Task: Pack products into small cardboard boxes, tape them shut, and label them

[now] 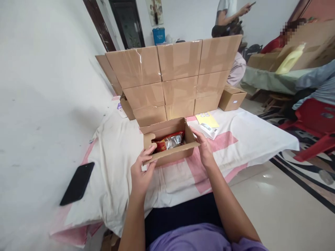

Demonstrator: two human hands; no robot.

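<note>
In front of me on the cloth-covered table stands a small open cardboard box (172,158). Inside it lies a red, shiny plastic packet (171,141) with a clear window; its contents are too small to name. My left hand (142,169) pinches the flap at the box's near left corner between thumb and fingers. My right hand (204,148) rests against the box's right end, with its fingers stretched along the edge and the thumb partly hidden.
A wall of taped cardboard boxes (180,78) stands behind the box. A closed carton (232,97), a yellow sheet (208,120) and a white packet (208,131) are to the right. A black phone (77,183) lies at left. Other people sit and stand beyond.
</note>
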